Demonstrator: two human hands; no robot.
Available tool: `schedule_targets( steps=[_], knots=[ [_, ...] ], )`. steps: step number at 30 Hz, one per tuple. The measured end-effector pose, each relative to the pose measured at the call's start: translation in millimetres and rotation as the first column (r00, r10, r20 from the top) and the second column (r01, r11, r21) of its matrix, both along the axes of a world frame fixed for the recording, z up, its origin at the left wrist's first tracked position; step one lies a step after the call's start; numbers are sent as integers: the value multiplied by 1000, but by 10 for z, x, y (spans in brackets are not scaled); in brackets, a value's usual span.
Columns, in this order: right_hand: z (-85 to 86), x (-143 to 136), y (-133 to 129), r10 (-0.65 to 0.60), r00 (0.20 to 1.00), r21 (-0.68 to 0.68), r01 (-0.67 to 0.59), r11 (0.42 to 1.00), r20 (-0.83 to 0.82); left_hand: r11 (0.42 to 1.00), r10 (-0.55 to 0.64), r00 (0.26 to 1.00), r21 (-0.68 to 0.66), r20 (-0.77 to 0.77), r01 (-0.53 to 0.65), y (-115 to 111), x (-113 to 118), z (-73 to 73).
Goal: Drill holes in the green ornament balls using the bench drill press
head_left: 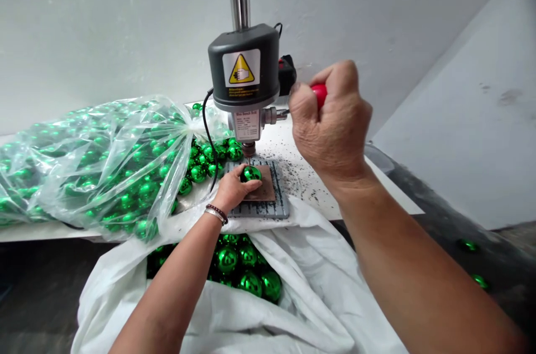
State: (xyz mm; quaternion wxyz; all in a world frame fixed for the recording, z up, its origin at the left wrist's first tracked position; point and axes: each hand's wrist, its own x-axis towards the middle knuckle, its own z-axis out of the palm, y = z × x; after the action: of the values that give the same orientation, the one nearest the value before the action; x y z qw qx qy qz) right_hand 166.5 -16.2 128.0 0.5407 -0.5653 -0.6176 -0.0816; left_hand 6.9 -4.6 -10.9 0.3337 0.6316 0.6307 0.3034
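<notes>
A small bench drill (243,66) with a warning sticker stands on a white table. Under its chuck (248,149), my left hand (231,187) grips a shiny green ball (252,173) between thumb and fingers, on a brown board (268,189) that lies on the grey drill base (281,207). The drill tip is near the top of the ball; whether it touches is too small to tell. To the right of the drill head, my right hand (335,122) is closed round the red knob (319,95) of the drill's lever.
A clear plastic bag (109,164) full of green balls lies on the left, with loose balls (198,173) beside it. Below the table edge, a white sack (310,287) holds more balls. Dark shavings lie around the base. A black cable hangs left of the drill. Two balls are on the floor at right.
</notes>
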Motion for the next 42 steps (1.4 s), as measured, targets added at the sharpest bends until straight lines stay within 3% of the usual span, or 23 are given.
schedule_targets(
  steps=[7,12,19,25,42],
  knots=[
    [-155,38,-84,-32,999,60,29,998,38,1000,-5,1000,-11,-9,5,-10,-2,26],
    [-176,49,-82,-12,999,118,7,993,36,999,4,1000,-36,-6,-5,-32,7,62],
    [-214,15,-154,-22,1000,27,22,999,-12,1000,11,998,-21,64,-10,-16,-11,-5],
    [-390,-33,-178,-19,997,94,26,995,-75,998,-22,998,66,61,18,24,-13,-123],
    [-795,-31,-118,-15,998,263,31,964,-61,993,-27,999,116,19,25,38,-9,-163]
  ],
)
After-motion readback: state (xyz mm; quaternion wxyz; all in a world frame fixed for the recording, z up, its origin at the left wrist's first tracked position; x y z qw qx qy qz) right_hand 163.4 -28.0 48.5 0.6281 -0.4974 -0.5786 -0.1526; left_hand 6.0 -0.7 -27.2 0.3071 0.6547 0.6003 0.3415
